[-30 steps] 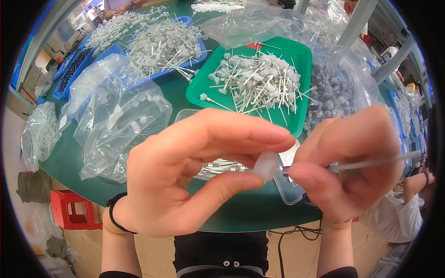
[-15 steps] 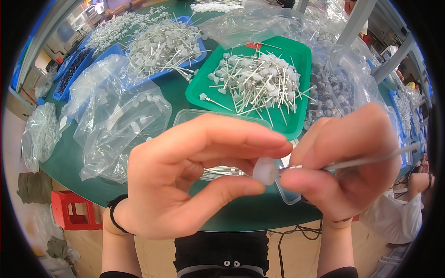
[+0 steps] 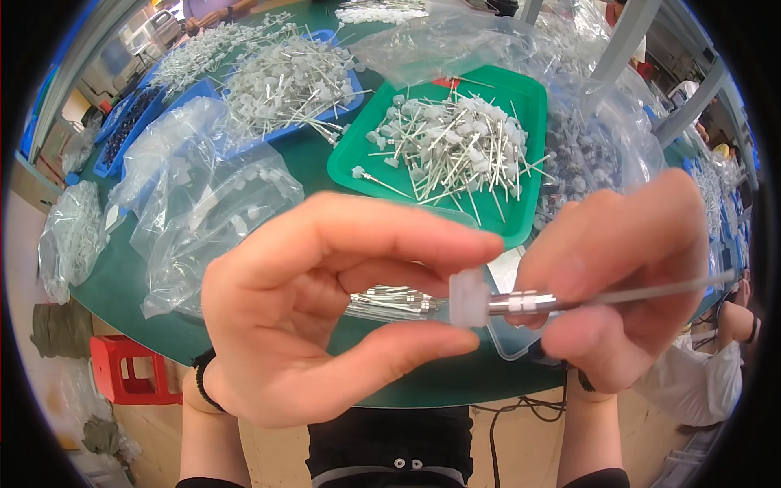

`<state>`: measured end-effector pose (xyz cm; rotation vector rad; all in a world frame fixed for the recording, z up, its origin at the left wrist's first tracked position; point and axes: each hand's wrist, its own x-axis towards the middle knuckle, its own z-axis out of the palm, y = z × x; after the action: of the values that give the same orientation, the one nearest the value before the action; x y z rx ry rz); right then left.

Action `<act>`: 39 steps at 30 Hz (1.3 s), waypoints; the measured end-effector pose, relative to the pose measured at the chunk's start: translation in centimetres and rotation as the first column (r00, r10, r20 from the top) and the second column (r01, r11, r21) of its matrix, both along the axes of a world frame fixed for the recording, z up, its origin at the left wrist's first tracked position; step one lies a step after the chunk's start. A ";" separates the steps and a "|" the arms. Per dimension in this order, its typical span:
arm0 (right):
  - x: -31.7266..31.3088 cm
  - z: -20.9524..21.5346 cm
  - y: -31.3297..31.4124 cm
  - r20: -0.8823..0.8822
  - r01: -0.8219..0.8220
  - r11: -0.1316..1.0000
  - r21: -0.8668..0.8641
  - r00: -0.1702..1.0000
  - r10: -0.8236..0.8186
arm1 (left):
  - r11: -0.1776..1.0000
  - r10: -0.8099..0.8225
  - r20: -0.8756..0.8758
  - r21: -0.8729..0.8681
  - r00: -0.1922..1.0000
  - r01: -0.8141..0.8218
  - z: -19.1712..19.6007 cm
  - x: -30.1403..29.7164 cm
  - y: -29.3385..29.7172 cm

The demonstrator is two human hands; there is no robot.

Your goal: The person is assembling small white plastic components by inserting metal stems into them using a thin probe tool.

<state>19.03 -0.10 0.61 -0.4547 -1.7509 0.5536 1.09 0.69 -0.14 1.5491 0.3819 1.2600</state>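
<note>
Translucent white plastic made up the small cap (image 3: 469, 298) that we held up close under the head camera, with the metal pin (image 3: 602, 296) lying nearly level, its long axis running left to right and its thin shaft pointing off to our right. The cap sat at the pin's left end, right against the silvery collar, between our two hands and touching both. Our left hand (image 3: 325, 313) curled around from the left, forefinger above and thumb below, the tips closed lightly on the cap; it was the hand nearer to it. Our right hand (image 3: 622, 281) was pinched shut on the pin just behind the collar, the shaft sticking out past the knuckles. Both hands were clamped, none of the fingers spread. Behind them the green counter (image 3: 313, 175) carried a green tray (image 3: 521, 89) heaped with finished pins, a blue tray (image 3: 342, 110) with more, and crumpled clear bags (image 3: 211, 211). A clear tub (image 3: 512, 346) showed just beneath our hands.
</note>
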 end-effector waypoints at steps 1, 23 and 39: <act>-0.4 -0.1 0.0 -0.034 0.023 1.000 -0.008 0.999 -0.023 | 1.000 -0.006 0.015 0.001 1.000 0.006 -0.2 -0.1 0.1; -1.5 -0.9 1.0 0.095 0.073 0.993 0.091 0.992 -0.082 | 0.802 0.407 -0.194 0.544 0.893 -0.247 -0.7 -1.1 0.0; -2.4 -1.1 0.7 -0.346 -0.309 0.876 -0.370 0.921 0.179 | 0.977 -0.102 0.124 -0.173 0.987 0.123 -0.2 -0.9 0.4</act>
<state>16.67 0.62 -0.45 -0.4157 -1.3969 1.1391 0.20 1.11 -0.39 1.3211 0.3203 1.1860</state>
